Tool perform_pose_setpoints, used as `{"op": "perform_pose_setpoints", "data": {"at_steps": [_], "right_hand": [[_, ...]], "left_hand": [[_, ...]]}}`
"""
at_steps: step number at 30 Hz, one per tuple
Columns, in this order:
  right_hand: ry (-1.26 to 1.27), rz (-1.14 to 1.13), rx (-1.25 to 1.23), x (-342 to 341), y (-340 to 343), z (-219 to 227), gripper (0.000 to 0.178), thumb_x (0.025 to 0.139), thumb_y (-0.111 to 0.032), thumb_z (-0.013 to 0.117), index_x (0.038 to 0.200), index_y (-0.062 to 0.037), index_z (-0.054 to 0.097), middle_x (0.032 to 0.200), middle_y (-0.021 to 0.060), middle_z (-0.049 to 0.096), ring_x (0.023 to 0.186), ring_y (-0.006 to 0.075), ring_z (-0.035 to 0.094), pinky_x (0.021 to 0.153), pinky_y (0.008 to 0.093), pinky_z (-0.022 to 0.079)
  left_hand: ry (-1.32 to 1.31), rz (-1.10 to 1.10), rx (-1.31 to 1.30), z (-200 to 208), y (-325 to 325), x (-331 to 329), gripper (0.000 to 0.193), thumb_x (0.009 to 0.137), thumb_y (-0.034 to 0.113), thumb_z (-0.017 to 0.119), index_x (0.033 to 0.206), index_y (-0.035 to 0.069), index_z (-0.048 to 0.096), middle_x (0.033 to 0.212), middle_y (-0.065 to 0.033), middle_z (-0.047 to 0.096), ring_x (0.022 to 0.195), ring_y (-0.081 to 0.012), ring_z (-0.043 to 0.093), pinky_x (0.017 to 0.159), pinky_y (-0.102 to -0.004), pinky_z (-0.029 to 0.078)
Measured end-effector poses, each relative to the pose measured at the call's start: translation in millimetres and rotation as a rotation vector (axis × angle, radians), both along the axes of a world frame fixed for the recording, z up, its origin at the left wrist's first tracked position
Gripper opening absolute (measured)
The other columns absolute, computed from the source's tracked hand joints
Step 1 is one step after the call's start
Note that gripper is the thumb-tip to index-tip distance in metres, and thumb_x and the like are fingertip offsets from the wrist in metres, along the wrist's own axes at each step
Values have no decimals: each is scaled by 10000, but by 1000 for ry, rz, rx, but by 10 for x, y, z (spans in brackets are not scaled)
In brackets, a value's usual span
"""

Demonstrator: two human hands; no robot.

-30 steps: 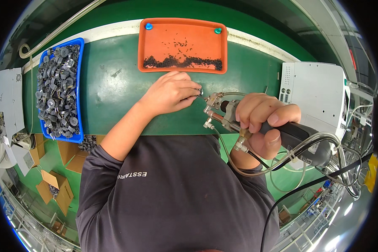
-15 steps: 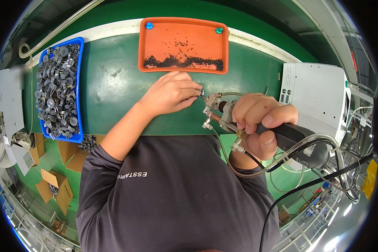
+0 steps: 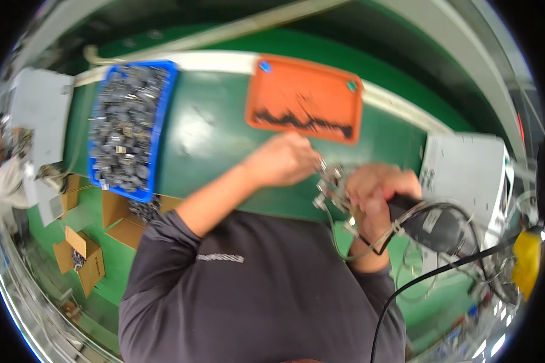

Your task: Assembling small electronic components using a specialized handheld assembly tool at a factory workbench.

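My left hand (image 3: 287, 160) reaches across my front, just below an orange tray (image 3: 330, 91), its fingers pinched together. At the fingertips is a small shiny part (image 3: 323, 163), too small and blurred to name. My right hand (image 3: 378, 187) is wrapped round a powered screwdriver (image 3: 433, 227) with a dark grip and hoses. The screwdriver's metal front end (image 3: 334, 180) points left and lies close to the left fingertips; whether it touches the part cannot be made out. Small dark pieces (image 3: 303, 121) are heaped along the tray's near side.
Left on the green bench (image 3: 206, 169) stands a blue bin (image 3: 162, 124) full of grey-black round parts (image 3: 124, 130). A white machine (image 3: 463, 172) stands at the right. A black cable (image 3: 406, 285) and hoses trail from the screwdriver. Open cardboard boxes (image 3: 88, 266) are on the floor at lower left.
The whole view has swung, so bench, bin and tray appear farther right and tilted, and the picture is blurred. Both hands keep their grips and stay close together.
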State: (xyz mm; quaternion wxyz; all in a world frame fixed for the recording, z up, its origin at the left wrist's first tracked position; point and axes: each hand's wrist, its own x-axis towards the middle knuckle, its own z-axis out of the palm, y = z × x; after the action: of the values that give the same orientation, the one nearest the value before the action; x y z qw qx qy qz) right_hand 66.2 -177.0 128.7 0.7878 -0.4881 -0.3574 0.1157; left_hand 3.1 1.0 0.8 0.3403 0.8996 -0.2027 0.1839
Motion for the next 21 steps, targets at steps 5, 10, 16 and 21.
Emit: {"op": "perform_pose_setpoints", "data": {"at_steps": [5,10,16,21], "right_hand": [[-27,-90,40,-81,-82,34,247,892,-145,748,920,-46,523,626,33,519,544,189,541,515,335,459],[-244,-71,247,125,-311,345,334,961,-335,704,1051,-98,487,586,-3,511,450,142,505,423,285,440],[-175,-114,131,184,-272,89,363,927,-335,755,1020,-93,502,588,13,523,451,173,523,460,318,451],[-131,-128,140,132,-206,115,373,897,-336,791,983,-91,523,579,23,535,456,178,530,475,324,451]], "left_hand": [[-69,23,-105,-77,-73,-72,127,804,182,748,904,106,733,984,14,715,867,-196,626,775,-368,502],[-186,460,183,635,634,-520,75,783,116,732,845,93,698,921,-35,706,800,-231,633,745,-399,505],[-180,1321,445,987,2087,-1363,88,788,125,782,855,87,740,938,-63,760,901,-292,684,813,-417,523],[104,1322,352,889,2519,-1537,174,848,193,756,912,31,763,1038,-112,749,998,-335,671,931,-423,511]]}}
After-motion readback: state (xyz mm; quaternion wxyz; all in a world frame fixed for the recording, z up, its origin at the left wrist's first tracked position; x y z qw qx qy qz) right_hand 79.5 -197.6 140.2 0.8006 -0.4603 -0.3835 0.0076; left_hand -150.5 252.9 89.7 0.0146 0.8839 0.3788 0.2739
